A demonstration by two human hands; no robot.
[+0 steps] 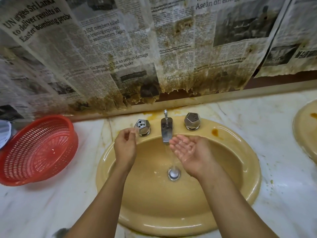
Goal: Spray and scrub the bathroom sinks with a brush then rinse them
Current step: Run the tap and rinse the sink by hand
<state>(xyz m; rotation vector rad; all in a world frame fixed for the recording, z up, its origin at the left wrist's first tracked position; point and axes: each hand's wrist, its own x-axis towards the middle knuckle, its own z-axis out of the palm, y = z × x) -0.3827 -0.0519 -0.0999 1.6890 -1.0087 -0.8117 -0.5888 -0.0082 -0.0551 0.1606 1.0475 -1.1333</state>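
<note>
- Yellow sink [171,212] sits mid-worktop [283,152]; its spout [166,133] runs water [173,158].
- Left hand [125,148], loosely curled, empty, just beside the left knob [142,127].
- Right hand [190,152] cupped wide, palm up, beside the water.

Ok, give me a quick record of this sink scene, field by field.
sink: yellow basin, brown stains on the rim
faucet: running, water falling onto the drain
left hand: fingers curled beside the left knob, contact unclear
right hand: palm up, cupped, wet, beside the water
counter: red basket left of the sink
</note>
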